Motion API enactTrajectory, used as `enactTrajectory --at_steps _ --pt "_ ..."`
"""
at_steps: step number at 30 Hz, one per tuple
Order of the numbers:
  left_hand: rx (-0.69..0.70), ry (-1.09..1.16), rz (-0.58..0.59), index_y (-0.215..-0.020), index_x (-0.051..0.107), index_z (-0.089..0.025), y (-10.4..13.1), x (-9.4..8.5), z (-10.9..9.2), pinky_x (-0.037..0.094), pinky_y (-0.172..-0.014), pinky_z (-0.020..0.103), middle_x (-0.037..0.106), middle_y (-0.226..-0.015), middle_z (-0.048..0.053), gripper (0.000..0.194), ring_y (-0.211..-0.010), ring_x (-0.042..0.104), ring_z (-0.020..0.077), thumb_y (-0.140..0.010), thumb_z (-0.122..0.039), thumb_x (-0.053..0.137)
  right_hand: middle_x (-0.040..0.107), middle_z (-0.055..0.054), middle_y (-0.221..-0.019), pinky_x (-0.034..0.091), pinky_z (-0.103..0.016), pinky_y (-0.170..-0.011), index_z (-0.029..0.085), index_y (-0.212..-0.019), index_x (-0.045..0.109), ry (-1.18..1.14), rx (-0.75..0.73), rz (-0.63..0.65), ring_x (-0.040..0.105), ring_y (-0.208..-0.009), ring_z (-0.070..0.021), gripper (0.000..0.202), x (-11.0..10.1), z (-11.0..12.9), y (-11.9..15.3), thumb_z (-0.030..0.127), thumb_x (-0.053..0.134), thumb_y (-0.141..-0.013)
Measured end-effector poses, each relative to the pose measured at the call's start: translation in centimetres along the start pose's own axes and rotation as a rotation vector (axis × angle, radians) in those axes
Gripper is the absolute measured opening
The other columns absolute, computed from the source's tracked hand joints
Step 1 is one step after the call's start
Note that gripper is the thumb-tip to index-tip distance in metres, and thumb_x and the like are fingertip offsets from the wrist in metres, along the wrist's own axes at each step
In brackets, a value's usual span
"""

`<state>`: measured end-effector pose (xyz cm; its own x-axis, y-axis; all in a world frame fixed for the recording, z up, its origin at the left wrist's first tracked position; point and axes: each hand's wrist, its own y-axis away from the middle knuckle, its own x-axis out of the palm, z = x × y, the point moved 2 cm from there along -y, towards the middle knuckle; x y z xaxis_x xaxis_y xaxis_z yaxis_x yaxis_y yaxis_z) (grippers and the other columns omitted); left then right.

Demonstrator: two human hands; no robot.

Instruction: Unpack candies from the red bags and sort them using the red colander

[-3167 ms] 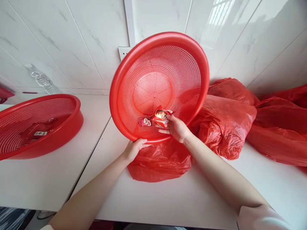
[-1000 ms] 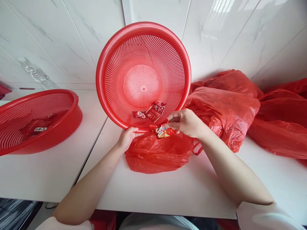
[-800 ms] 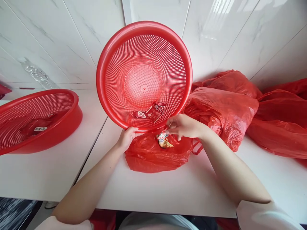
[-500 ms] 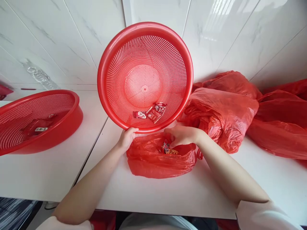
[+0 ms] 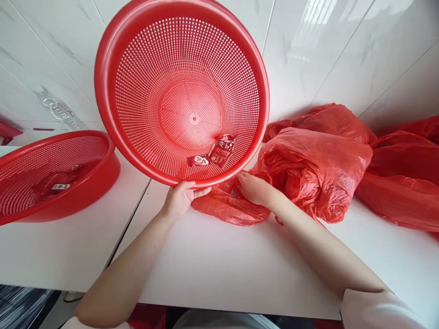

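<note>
A large red plastic basket (image 5: 190, 50) with a mesh wall is tilted toward me, and a few small red packets (image 5: 219, 155) lie low inside it. My left hand (image 5: 178, 198) grips its near rim, thumb on top and fingers beneath. Under that rim, a red plastic bag (image 5: 229, 210) rests on the table, partly hidden by the basket; a small printed wrapper shows dimly through it. My right hand (image 5: 255, 188) is closed on the bag's right side, fingertips close to the basket rim and partly hidden.
Another red mesh basket (image 5: 113, 167) with red packets leans at the left. Behind it a clear plastic bottle (image 5: 63, 109) lies by the tiled wall (image 5: 308, 41). Bundled red bags (image 5: 318, 155) and more red bags (image 5: 404, 178) cover the table's right side. A seam crosses the white table (image 5: 206, 269).
The basket has come closer and shifted left and up in view, with my left hand on its rim. The bag, open before with wrappers showing, is now pushed back and folded over under my right hand.
</note>
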<state>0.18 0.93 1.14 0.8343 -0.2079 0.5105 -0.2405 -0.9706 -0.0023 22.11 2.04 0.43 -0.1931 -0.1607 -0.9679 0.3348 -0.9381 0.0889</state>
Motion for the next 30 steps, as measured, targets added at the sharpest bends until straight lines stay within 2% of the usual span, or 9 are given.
enactTrajectory --at_steps 4,6,10,13,16,20,24,27,30 --pt "0.008 -0.012 0.021 -0.092 0.067 -0.018 0.1 0.2 0.4 0.051 -0.092 0.055 0.067 -0.115 0.005 0.020 -0.122 0.052 0.0301 -0.078 -0.010 0.056 0.068 -0.012 -0.080 0.045 -0.032 -0.064 0.017 -0.089 0.064 0.103 0.011 -0.071 0.066 -0.075 -0.0251 0.026 -2.8 0.7 1.9 0.031 0.043 -0.092" --pt "0.002 -0.027 0.038 -0.092 0.068 -0.018 0.2 0.3 0.8 0.050 -0.093 0.055 0.067 -0.115 0.005 0.019 -0.122 0.051 0.0303 -0.079 -0.011 0.056 0.067 -0.008 -0.076 0.045 -0.031 -0.062 0.019 -0.091 0.063 0.065 -0.029 -0.199 0.064 -0.070 -0.0220 0.029 -3.8 1.2 2.3 0.034 0.039 -0.094" --pt "-0.061 -0.067 0.085 -0.101 0.068 -0.018 0.9 0.8 1.5 0.049 -0.095 0.055 0.064 -0.121 0.006 0.025 -0.125 0.049 0.0316 -0.080 -0.012 0.057 0.064 -0.014 -0.115 0.047 -0.039 -0.087 0.015 -0.119 0.055 -0.023 -0.188 -0.435 0.060 -0.104 -0.0257 0.034 -3.4 1.6 1.7 0.036 0.042 -0.095" --pt "-0.108 -0.082 0.108 -0.105 0.067 -0.018 1.3 1.1 1.7 0.048 -0.096 0.055 0.064 -0.121 0.007 0.027 -0.123 0.051 0.0327 -0.079 -0.014 0.058 0.045 -0.018 -0.141 0.025 -0.056 -0.109 0.014 -0.135 0.044 -0.003 -0.303 -0.409 0.040 -0.131 -0.0315 0.055 -2.3 1.4 1.0 0.047 0.047 -0.091" --pt "-0.105 -0.079 0.075 -0.098 0.068 -0.016 1.4 1.0 1.6 0.048 -0.096 0.056 0.068 -0.114 0.007 0.022 -0.117 0.056 0.0325 -0.078 -0.014 0.059 0.050 -0.017 -0.137 0.009 -0.063 -0.111 0.016 -0.141 0.039 -0.039 -0.394 -0.322 0.042 -0.130 -0.0320 0.068 -1.9 1.3 1.0 0.056 0.051 -0.087" --pt "-0.070 -0.054 -0.003 -0.094 0.066 -0.019 0.8 0.3 1.3 0.049 -0.093 0.056 0.069 -0.106 0.004 0.022 -0.111 0.060 0.0297 -0.074 -0.012 0.061 0.065 -0.011 -0.116 0.021 -0.058 -0.110 0.020 -0.128 0.055 -0.145 -0.491 -0.297 0.057 -0.112 -0.0265 0.048 -2.5 1.3 1.1 0.043 0.058 -0.086" --pt "-0.017 -0.055 -0.045 -0.086 0.066 -0.017 0.0 -0.4 0.9 0.050 -0.093 0.053 0.070 -0.096 0.003 0.015 -0.108 0.060 0.0271 -0.073 -0.012 0.060 0.072 -0.006 -0.100 0.049 -0.038 -0.087 0.020 -0.107 0.070 -0.530 -0.370 -0.367 0.066 -0.089 -0.0198 0.026 -3.0 0.7 0.8 0.032 0.054 -0.090" --pt "0.017 -0.049 -0.058 -0.083 0.065 -0.017 -0.3 -0.8 0.6 0.050 -0.093 0.052 0.069 -0.098 0.004 0.012 -0.112 0.058 0.0268 -0.074 -0.012 0.059 0.073 -0.006 -0.086 0.052 -0.032 -0.073 0.017 -0.091 0.073 -0.979 -0.197 -0.355 0.067 -0.077 -0.0196 0.031 -3.2 0.2 0.6 0.044 0.060 -0.084" --pt "0.027 -0.024 -0.077 -0.075 0.063 -0.017 -0.5 -0.9 0.4 0.050 -0.094 0.052 0.069 -0.099 0.003 0.006 -0.113 0.057 0.0267 -0.073 -0.013 0.059 0.072 -0.007 -0.075 0.053 -0.031 -0.065 0.015 -0.081 0.073 -1.369 -0.070 -0.192 0.067 -0.066 -0.0187 0.037 -3.0 0.0 0.6 0.051 0.067 -0.076"
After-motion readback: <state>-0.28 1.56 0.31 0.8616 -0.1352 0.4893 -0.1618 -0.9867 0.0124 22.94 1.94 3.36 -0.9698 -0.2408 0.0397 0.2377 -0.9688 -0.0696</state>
